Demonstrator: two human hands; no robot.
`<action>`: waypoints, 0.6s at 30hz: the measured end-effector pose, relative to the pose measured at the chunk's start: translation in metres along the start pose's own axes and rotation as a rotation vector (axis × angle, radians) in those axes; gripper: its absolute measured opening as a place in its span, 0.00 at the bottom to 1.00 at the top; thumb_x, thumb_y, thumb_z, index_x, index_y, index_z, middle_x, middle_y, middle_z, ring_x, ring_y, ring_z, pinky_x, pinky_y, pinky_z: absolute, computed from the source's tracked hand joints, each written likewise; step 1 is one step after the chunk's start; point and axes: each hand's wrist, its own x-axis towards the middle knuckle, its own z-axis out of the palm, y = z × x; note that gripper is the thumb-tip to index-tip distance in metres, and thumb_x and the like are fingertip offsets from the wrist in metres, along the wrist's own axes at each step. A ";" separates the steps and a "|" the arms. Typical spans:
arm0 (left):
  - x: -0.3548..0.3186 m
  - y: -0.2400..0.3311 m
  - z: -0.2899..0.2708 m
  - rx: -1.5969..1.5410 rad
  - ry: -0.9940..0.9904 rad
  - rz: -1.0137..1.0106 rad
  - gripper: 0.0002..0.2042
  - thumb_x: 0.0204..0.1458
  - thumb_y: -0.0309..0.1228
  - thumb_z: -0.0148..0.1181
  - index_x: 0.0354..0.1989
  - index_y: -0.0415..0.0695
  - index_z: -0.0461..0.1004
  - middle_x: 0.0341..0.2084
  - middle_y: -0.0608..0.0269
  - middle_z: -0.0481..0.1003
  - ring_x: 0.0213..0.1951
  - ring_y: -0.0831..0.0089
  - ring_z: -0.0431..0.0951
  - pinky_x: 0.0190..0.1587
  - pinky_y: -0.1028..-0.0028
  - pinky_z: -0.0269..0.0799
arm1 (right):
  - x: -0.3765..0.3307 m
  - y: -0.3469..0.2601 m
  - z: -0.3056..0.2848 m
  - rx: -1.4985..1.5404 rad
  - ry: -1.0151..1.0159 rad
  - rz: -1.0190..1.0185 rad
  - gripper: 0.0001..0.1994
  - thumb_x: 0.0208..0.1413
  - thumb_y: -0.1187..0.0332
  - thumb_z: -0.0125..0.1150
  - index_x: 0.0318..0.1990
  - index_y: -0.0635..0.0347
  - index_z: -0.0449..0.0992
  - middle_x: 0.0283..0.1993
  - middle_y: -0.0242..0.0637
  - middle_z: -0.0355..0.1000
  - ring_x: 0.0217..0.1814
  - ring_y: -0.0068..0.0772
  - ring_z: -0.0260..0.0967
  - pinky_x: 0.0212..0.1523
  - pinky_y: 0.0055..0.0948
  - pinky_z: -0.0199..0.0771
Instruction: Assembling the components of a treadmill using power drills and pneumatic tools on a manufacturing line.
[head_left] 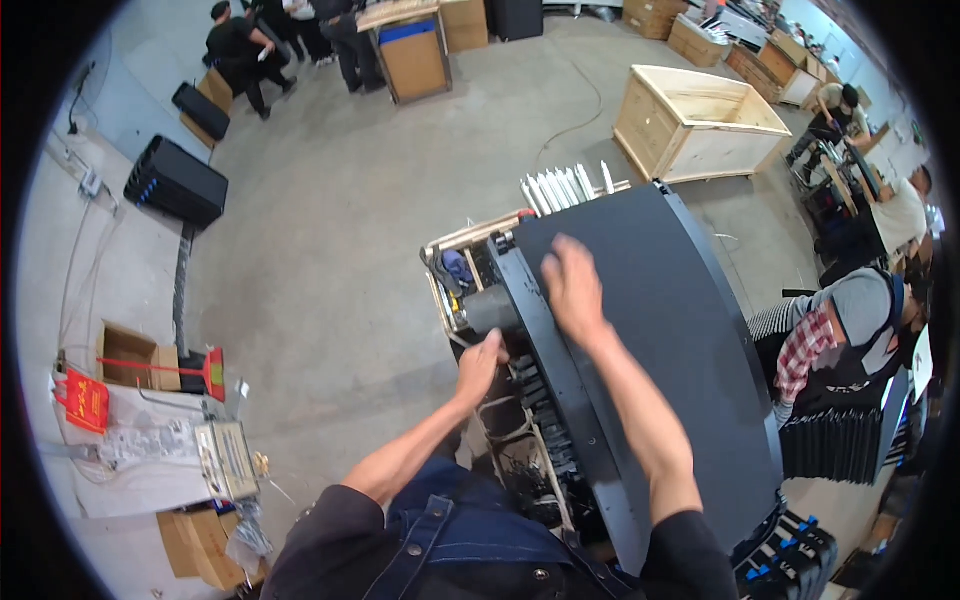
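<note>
A long dark grey panel (660, 340) with a curved far edge lies in front of me. My right hand (577, 292) is over its left part, with the fingers stretched out and slightly blurred. Along the panel's left side runs a narrow dark rail (540, 330) with small holes. My left hand (482, 370) is beside that rail, just below a dark grey cylinder (490, 310). Its fingers are curled and the thumb points up; whatever they hold, if anything, is hidden. Several black parts (545, 415) sit in a row under the rail.
White tubes (560, 190) stand at the panel's far end. A wooden crate (690, 125) is beyond. At right, a person in a plaid sleeve (808, 350) stands by stacked black panels (830, 445). A red dustpan (213, 373) and cardboard box (135, 358) lie at left.
</note>
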 end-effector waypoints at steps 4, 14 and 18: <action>-0.057 0.019 -0.028 -0.203 -0.290 -0.301 0.25 0.66 0.57 0.44 0.43 0.44 0.70 0.33 0.68 0.70 0.30 0.79 0.70 0.20 0.78 0.59 | -0.150 -0.096 -0.044 0.337 -0.334 0.000 0.26 0.59 0.62 0.65 0.61 0.62 0.66 0.62 0.50 0.67 0.62 0.54 0.67 0.61 0.46 0.70; -0.128 0.000 0.040 0.370 -1.087 -0.481 0.27 0.67 0.57 0.41 0.54 0.42 0.67 0.22 0.66 0.68 0.17 0.80 0.62 0.16 0.78 0.54 | -0.336 -0.142 -0.059 0.349 -0.087 0.751 0.19 0.64 0.65 0.55 0.58 0.64 0.63 0.50 0.57 0.63 0.52 0.68 0.68 0.51 0.55 0.71; -0.142 -0.006 0.061 0.512 -1.295 -0.287 0.27 0.67 0.57 0.41 0.55 0.43 0.67 0.22 0.65 0.68 0.17 0.79 0.64 0.16 0.76 0.58 | -0.378 -0.149 -0.051 0.290 0.180 0.774 0.17 0.64 0.68 0.55 0.56 0.69 0.68 0.46 0.53 0.66 0.44 0.52 0.72 0.47 0.44 0.74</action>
